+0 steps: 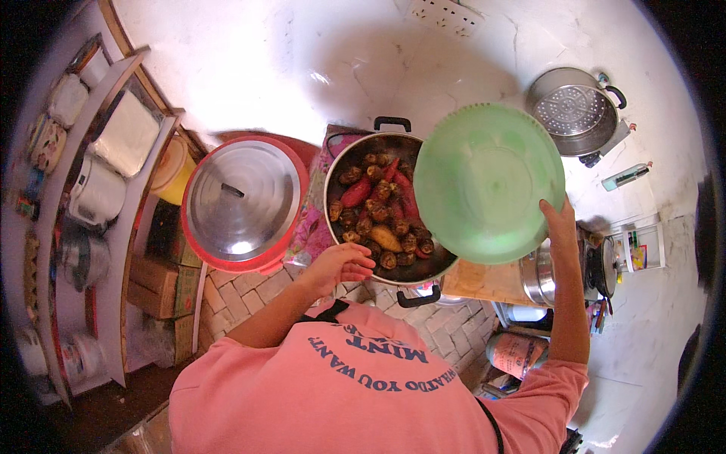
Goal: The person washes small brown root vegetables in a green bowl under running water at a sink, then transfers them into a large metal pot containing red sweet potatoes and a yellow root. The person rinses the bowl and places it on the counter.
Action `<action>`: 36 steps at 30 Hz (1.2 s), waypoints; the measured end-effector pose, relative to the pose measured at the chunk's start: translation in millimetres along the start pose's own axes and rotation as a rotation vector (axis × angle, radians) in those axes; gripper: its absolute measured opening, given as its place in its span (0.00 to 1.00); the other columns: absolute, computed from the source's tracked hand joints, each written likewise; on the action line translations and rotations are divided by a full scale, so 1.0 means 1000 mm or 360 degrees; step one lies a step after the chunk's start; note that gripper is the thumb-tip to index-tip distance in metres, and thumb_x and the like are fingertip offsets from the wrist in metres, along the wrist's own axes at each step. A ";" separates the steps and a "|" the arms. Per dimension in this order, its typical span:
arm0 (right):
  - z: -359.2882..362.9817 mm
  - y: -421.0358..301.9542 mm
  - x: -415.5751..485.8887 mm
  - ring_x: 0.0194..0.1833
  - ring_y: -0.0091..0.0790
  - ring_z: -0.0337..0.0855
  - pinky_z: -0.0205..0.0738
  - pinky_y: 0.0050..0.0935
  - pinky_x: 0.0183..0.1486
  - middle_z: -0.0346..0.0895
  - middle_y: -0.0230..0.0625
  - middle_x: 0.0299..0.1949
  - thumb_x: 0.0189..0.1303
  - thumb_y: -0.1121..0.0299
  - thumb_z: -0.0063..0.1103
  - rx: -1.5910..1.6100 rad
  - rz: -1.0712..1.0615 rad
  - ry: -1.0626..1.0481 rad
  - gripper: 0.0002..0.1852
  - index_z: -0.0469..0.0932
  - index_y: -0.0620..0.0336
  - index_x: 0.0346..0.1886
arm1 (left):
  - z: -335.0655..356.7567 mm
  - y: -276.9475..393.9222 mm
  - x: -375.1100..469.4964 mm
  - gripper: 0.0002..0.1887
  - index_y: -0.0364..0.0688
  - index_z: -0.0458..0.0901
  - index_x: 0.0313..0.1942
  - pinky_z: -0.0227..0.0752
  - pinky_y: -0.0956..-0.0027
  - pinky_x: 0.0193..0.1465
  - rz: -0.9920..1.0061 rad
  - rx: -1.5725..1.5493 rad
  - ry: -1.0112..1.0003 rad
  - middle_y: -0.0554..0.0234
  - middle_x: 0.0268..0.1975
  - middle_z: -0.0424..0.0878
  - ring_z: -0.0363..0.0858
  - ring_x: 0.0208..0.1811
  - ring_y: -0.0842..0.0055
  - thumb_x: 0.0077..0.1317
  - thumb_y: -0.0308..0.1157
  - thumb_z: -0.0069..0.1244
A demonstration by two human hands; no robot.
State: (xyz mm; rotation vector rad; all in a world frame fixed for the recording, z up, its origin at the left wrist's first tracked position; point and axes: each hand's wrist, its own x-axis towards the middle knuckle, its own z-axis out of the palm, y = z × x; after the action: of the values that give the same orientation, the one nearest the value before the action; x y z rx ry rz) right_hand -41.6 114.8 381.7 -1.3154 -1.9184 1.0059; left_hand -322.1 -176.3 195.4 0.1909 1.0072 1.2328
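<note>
My right hand grips the right edge of a round, light green plastic basin, which covers the right part of a large two-handled metal pot. Inside the pot lie many small brown taro corms. Among them are several red-skinned sweet potatoes and one yellowish tuber. My left hand is at the pot's near left rim, with nothing in it and its fingers slightly apart. Whether it touches the rim is hard to tell. The basin hides some of the pot's contents.
A red tub with a metal lid stands left of the pot. Shelves line the far left. Right of the pot is a wooden board with a steel pot. A steamer pot hangs on the wall.
</note>
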 end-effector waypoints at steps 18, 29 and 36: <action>0.035 -0.074 -0.044 0.55 0.46 0.78 0.70 0.38 0.56 0.75 0.54 0.53 0.62 0.75 0.51 -0.0569 -0.0757 0.0528 0.25 0.65 0.58 0.64 | -0.002 -0.015 0.000 0.14 0.40 0.74 0.49 0.76 0.75 0.41 -0.0060 0.0088 -0.0044 0.55 0.45 0.82 0.83 0.39 0.75 0.68 0.38 0.44; 0.051 -0.067 -0.076 0.59 0.51 0.74 0.69 0.36 0.60 0.70 0.56 0.60 0.51 0.89 0.51 -0.0905 -0.1604 0.0301 0.31 0.68 0.63 0.62 | 0.016 -0.002 -0.006 0.15 0.37 0.72 0.51 0.77 0.74 0.43 0.0003 0.0328 -0.0057 0.55 0.45 0.82 0.82 0.40 0.74 0.68 0.35 0.44; 0.019 0.014 -0.064 0.54 0.43 0.77 0.70 0.35 0.55 0.73 0.47 0.57 0.61 0.77 0.52 -0.0271 -0.0591 0.0967 0.24 0.67 0.66 0.62 | 0.010 0.010 0.033 0.21 0.39 0.69 0.56 0.70 0.62 0.58 0.0675 0.1092 -0.0153 0.49 0.54 0.77 0.78 0.52 0.62 0.66 0.36 0.47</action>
State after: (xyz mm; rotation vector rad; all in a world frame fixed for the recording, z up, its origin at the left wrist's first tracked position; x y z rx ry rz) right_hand -28.7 52.5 356.4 -1.1232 -1.6944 0.2208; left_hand -322.9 -140.4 189.6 1.0311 1.3173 1.1913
